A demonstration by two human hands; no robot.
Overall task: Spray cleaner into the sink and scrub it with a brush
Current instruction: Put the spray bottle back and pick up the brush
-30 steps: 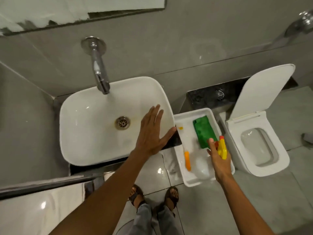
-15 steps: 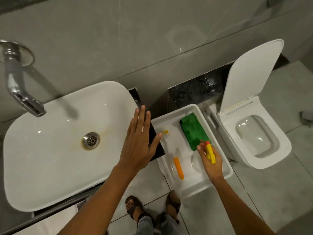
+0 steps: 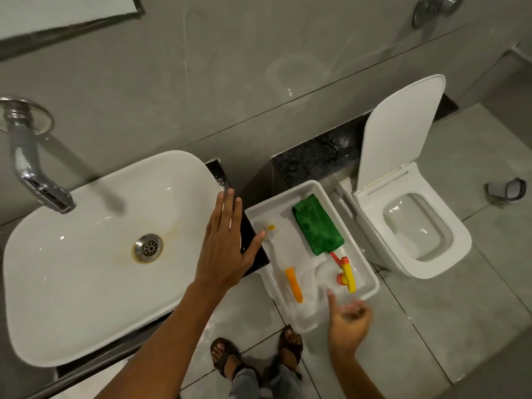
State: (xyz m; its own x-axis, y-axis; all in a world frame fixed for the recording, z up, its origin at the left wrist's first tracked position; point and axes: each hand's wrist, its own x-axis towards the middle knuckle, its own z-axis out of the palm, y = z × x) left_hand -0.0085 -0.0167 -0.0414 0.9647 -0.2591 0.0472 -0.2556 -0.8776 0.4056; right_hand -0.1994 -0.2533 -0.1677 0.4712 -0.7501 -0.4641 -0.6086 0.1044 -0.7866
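The white sink point(image 3: 86, 272) fills the left of the view, an oblong basin with a chrome drain point(image 3: 148, 248) near its middle and a brownish stain ringing that drain. A chrome tap point(image 3: 31, 168) juts from the grey wall over its far left rim.

Just right of the sink, a white tray point(image 3: 365, 272) sits lower down, above the tiled floor. In it lies a clear spray bottle point(image 3: 331, 276) on its side, its red and yellow trigger head point(image 3: 347, 273) pointing toward the tray's right wall. Beside it, to the left, lies a brush point(image 3: 283, 260) with an orange handle and a pale, see-through head near the tray's far left corner. A green cloth point(image 3: 316, 228) lies folded in the far part of the tray, touching the bottle's nozzle end.

The left hand point(image 3: 224, 249) is spread flat, fingers straight and apart, hovering over the sink's right rim and the dark table edge point(image 3: 256, 254) beside it; it holds nothing. The right hand point(image 3: 348, 321) is over the tray's near edge, fingers loosely curled with one finger extended toward the bottle; it is empty and not touching the bottle.

Right of the tray stands a white toilet point(image 3: 426, 234) with its lid raised against the wall. The person's sandalled feet point(image 3: 256, 352) show on the floor below.
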